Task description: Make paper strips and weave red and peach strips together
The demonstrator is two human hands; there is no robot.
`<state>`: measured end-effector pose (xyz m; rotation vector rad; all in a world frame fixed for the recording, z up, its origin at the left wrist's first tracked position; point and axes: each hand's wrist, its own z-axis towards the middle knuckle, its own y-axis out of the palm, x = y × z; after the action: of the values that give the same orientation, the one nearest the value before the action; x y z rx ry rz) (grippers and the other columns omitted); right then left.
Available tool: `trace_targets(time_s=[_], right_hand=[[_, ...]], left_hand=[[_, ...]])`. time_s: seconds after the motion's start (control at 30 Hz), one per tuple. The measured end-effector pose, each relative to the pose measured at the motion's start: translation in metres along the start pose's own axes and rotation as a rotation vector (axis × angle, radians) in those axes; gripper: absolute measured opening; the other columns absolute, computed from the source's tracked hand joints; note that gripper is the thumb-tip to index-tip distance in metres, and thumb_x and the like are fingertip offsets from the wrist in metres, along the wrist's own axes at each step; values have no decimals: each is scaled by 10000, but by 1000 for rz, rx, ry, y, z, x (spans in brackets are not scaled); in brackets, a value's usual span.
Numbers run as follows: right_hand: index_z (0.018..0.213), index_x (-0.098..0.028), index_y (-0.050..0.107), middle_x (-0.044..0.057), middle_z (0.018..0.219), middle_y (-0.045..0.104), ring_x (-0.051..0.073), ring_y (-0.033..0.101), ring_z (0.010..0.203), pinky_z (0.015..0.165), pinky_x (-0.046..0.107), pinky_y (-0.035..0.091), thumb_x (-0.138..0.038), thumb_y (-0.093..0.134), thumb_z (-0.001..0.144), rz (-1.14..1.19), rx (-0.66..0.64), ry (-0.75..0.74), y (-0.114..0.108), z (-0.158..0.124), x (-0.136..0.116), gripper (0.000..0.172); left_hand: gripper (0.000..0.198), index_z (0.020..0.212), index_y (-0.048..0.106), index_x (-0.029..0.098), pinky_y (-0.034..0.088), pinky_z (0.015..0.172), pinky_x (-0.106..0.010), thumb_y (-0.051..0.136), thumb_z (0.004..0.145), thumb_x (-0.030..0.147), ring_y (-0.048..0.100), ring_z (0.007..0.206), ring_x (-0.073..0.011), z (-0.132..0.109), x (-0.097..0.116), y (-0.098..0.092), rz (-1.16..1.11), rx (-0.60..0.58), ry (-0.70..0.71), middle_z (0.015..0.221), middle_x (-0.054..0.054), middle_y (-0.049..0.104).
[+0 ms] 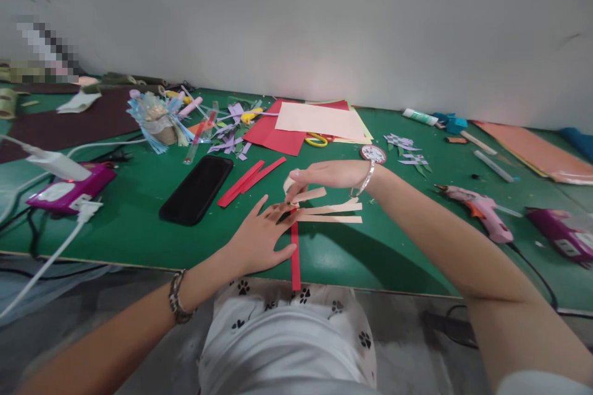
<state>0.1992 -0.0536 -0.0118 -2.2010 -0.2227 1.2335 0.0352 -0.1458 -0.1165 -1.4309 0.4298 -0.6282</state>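
Note:
Several pale peach paper strips (331, 219) fan out to the right on the green table, crossing the upper end of a red paper strip (295, 253) that reaches past the front edge. My left hand (264, 234) lies flat with fingers spread, its fingertips on the strips' left ends. Above it, my right hand (319, 176) bends its fingers down in a pinch on a curled peach strip end (288, 184). Two loose red strips (248, 182) lie left of my hands. The pinching fingertips partly hide where the strips meet.
A black phone (197, 190) and a purple power strip (71, 188) lie left. Behind are red and pink paper sheets (319, 120) and yellow-handled scissors (316, 140). A pink glue gun (482, 210) with its cord lies right. The green table (139, 234) ends near my lap.

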Motion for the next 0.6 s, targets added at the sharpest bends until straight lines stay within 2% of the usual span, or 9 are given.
trace_targets(time_s=[0.1,0.27,0.6], right_hand=[[896,-186,688,50,987,643,178,523,923,893,307,305,-594,239,811,25,-16,16,5,3,3,613],[864,-196,698,47,961,653,152,545,823,834,292,355,-601,290,792,58,-36,-23,11,9,8,579],[828,-165,696,59,819,664,134,554,762,801,274,381,-528,284,831,11,-119,-47,11,22,8,550]], left_hand=[[573,1315,275,166,155,1009,-478,322,815,442,396,1165,-243,-1,0,1,3,12,-16,1341,-87,366],[547,1255,365,148,164,1003,-474,352,793,440,428,1127,-254,-2,2,2,1,26,-62,1275,-110,446],[582,1303,280,135,142,998,-481,336,801,423,373,1183,-261,-3,1,2,-39,26,-60,1316,-124,396]])
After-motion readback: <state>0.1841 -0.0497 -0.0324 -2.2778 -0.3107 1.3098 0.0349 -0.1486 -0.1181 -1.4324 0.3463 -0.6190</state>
